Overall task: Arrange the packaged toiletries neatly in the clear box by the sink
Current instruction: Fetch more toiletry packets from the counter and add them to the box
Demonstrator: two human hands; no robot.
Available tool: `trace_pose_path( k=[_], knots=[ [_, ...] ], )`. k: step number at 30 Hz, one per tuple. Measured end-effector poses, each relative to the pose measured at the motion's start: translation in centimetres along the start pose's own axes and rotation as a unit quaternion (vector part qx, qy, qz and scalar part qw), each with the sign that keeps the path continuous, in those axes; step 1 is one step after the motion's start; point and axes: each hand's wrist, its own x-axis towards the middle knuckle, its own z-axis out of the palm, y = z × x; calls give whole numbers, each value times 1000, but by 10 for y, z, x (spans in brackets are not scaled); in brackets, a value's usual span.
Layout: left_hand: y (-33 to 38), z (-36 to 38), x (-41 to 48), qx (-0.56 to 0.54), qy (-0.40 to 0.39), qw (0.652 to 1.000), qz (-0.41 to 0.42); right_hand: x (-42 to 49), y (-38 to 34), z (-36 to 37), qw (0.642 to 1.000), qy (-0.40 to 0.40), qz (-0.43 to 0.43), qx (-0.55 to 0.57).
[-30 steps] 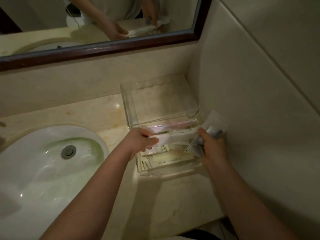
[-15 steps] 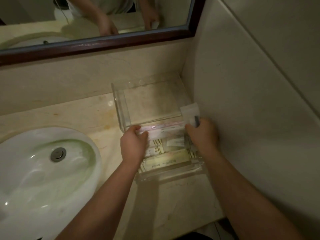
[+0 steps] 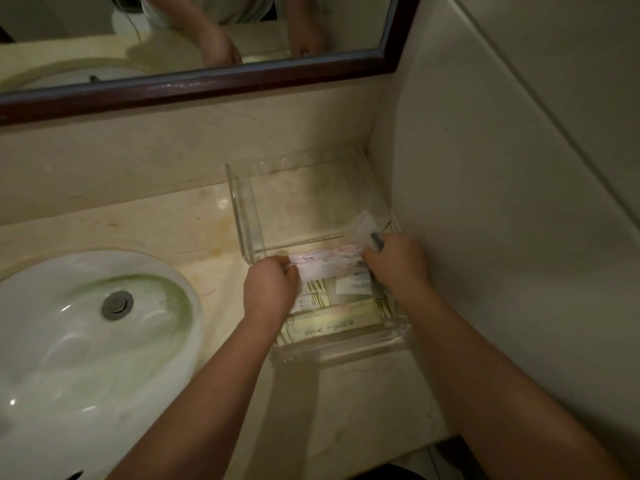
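Note:
A clear box (image 3: pixel 242 209) stands on the counter in the corner by the wall, right of the sink. Several flat toiletry packets (image 3: pixel 332 323) lie in its near part. A long white and pink packet (image 3: pixel 329 263) spans the box across its middle. My left hand (image 3: pixel 270 289) pinches its left end and my right hand (image 3: pixel 394 261) holds its right end. A small clear sachet with a dark item (image 3: pixel 369 230) sticks up from my right hand's fingers. The far part of the box shows only its bare bottom.
A white round sink (image 3: pixel 86 341) with a metal drain (image 3: pixel 117 304) sits at the left. The beige marble counter (image 3: pixel 156 223) runs along the back wall. A dark-framed mirror (image 3: pixel 207 84) hangs above. The side wall (image 3: pixel 502 237) stands right next to the box.
Both hands have lowered the long packet into the box, from above its near part to across its middle. The small sachet in my right hand went down with it.

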Motion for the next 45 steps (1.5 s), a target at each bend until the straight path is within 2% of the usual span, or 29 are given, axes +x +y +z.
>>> trace_pose_path(
  k=[5, 8, 10, 12, 13, 16, 20, 22, 24, 26, 27, 28, 31, 36, 42, 45],
  knots=[
    [-4, 5, -6, -63, 32, 997, -11, -9, 2, 2, 996, 37, 13, 75],
    [-3, 8, -16, -67, 56, 996, 4, -22, 7, 2, 994, 81, -13, 69],
    [-3, 8, -25, -48, 93, 994, 40, -33, 11, 5, 991, 118, -40, 41],
    [-5, 9, -33, 26, 127, 987, 100, -43, 14, 6, 990, 123, -48, 55],
    [-7, 12, -36, 62, 121, 981, 137, -47, 15, 7, 989, 115, -48, 82],
    [-11, 21, -39, 137, 31, 962, 233, -55, 18, 8, 985, 62, -57, 150],
    [-15, 27, -35, 182, 5, 949, 257, -54, 18, 1, 975, -47, -59, 210],
    [-13, 23, -35, 125, 12, 959, 255, -52, 16, -5, 973, -81, -96, 194],
    [-11, 12, -37, -38, 35, 980, 192, -50, 11, -13, 971, -112, -160, 135],
    [-7, -3, -42, -223, 33, 970, 94, -47, 0, -17, 960, -154, -225, 64],
    [-8, -9, -44, -275, 16, 959, 70, -45, -7, -16, 951, -173, -255, 30],
    [-9, -15, -45, -280, -6, 957, 74, -43, -15, -13, 941, -189, -280, -2],
    [-24, -19, -44, -151, -32, 982, 110, -40, -33, 2, 925, -214, -307, -59],
    [-37, -19, -37, -45, 25, 999, 1, -42, -23, 17, 961, -108, -254, -36],
    [-41, -15, -37, 44, 49, 996, 52, -51, 3, 36, 977, 37, -209, 15],
    [-41, -13, -38, 102, 71, 989, 83, -57, 8, 44, 984, 23, -172, 38]
  ],
)
